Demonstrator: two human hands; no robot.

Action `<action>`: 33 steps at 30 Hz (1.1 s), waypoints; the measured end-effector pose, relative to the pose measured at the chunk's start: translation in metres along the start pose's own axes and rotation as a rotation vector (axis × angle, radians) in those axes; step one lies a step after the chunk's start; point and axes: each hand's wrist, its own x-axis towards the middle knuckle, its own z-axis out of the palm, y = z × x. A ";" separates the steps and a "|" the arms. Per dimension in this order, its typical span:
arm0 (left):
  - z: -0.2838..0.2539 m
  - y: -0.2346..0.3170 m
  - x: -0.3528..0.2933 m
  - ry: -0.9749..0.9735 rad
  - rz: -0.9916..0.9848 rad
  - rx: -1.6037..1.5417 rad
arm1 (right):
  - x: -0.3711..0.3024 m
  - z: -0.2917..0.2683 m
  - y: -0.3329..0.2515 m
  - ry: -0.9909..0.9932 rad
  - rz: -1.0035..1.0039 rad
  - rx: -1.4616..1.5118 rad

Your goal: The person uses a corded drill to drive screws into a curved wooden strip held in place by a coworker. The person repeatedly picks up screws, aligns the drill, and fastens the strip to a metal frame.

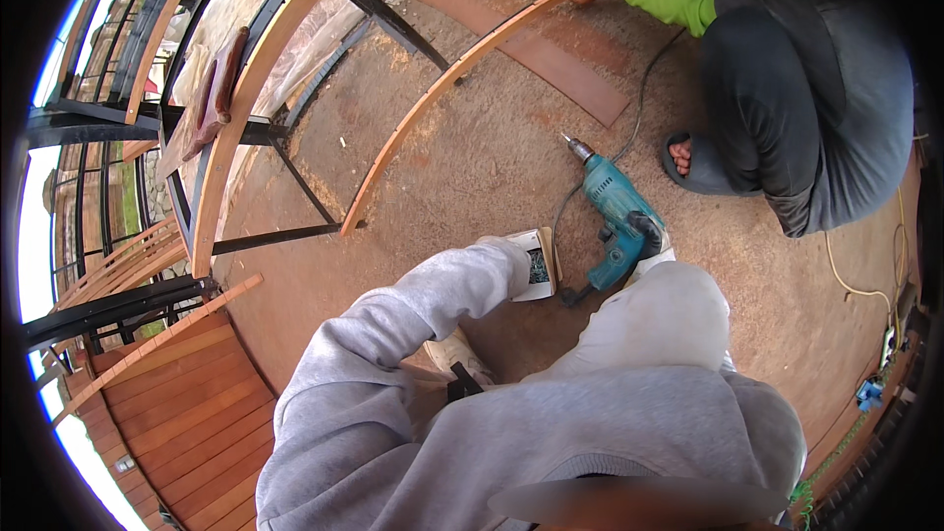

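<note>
My left arm, in a grey sleeve, reaches forward to a small open carton [539, 275] of dark screws. The sleeve's end touches the carton and hides my left hand, so its grip cannot be seen. Right of the carton is a teal power drill [618, 206], its bit directed up and left. A dark, glove-like shape lies against the drill's rear by my pale-trousered knee; whether this is my right hand I cannot tell. Beyond the drill runs a long curved wooden strip [433, 93], lying along black metal bars.
A co-worker [816, 108] crouches at the far right, one hand on the curved strip. A flat brown board [556, 69] lies on the concrete floor. Black metal framing with curved wood [231, 128] stands left, above wooden decking [192, 393]. Cables cross the floor.
</note>
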 end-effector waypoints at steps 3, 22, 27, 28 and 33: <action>0.074 0.004 0.075 0.421 -0.116 -0.373 | 0.001 0.002 0.000 -0.015 0.004 0.009; 0.061 0.018 0.060 0.363 -0.023 -0.236 | 0.006 -0.001 -0.008 -0.021 -0.023 -0.022; 0.047 0.011 0.057 0.187 0.115 -0.054 | 0.004 0.000 -0.006 -0.017 -0.013 -0.023; 0.037 0.006 0.050 0.204 0.122 -0.149 | 0.003 -0.001 -0.007 -0.010 -0.013 -0.028; -0.014 -0.084 0.037 0.436 0.294 -0.825 | 0.005 0.000 -0.007 -0.024 -0.008 -0.022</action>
